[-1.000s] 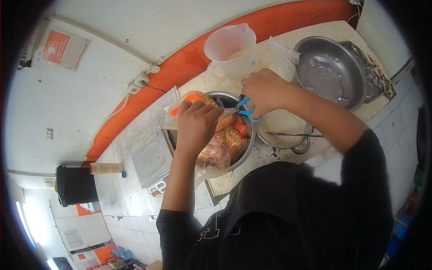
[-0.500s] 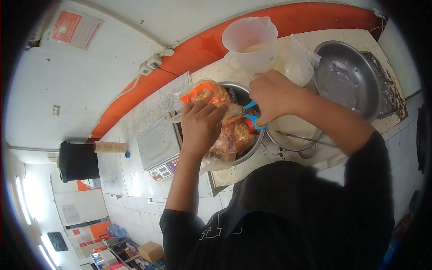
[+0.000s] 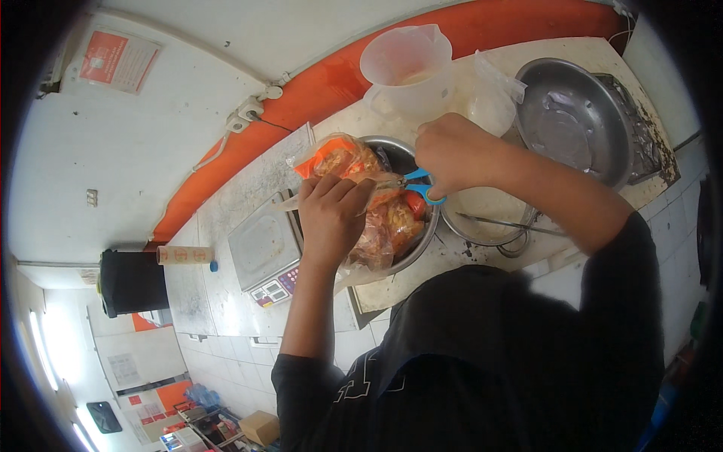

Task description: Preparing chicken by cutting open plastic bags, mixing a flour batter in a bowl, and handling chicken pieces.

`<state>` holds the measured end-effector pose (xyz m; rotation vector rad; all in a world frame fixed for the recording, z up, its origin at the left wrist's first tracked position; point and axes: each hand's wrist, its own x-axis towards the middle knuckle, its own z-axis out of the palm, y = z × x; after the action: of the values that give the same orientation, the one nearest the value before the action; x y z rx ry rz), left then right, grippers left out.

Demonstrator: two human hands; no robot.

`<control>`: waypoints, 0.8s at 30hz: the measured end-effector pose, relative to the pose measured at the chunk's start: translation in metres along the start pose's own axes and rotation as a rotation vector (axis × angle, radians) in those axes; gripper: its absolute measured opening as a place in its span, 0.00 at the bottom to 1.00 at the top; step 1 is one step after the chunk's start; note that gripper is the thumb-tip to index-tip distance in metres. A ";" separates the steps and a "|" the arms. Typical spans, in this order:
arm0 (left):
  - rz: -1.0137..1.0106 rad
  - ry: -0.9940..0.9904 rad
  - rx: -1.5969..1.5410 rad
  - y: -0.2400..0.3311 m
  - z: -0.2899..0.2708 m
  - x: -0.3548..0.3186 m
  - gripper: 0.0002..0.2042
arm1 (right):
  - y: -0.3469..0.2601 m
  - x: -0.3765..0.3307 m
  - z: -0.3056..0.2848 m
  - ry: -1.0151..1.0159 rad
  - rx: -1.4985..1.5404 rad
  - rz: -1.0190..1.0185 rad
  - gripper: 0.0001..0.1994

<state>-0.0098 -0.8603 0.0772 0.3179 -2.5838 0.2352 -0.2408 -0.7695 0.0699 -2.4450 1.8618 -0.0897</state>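
My left hand (image 3: 331, 218) is closed around the gathered neck of a clear plastic bag (image 3: 382, 235) filled with orange-red food that looks like marinated pieces. Blue-handled scissors (image 3: 431, 197) are in my right hand (image 3: 458, 156), their handles spread apart. The blades point left and meet the bag's plastic close to my left fingers. Beneath both hands stands a metal bowl (image 3: 424, 261) holding the bag. A second bag of similar food (image 3: 345, 160) with an orange patch lies at the bowl's far left side.
Left of the bowl sits a digital scale (image 3: 260, 239). A cloudy plastic jug (image 3: 407, 71) and a knotted clear bag (image 3: 493, 102) stand behind. To the right are a pan of pale liquid (image 3: 486, 215) with a metal utensil and a large grey basin (image 3: 576, 124).
The scissor blades now lie against the plastic beside my left fingers, and the bag's neck looks stretched toward them. Both hands keep their grips. The whole view has shifted slightly.
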 end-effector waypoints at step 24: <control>-0.111 -0.115 -0.093 0.000 0.004 0.004 0.11 | -0.005 0.006 -0.013 -0.107 -0.018 0.008 0.17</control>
<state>-0.0151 -0.8619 0.0760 0.4506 -2.6692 0.0582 -0.2358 -0.7741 0.0833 -2.4024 1.8357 0.0571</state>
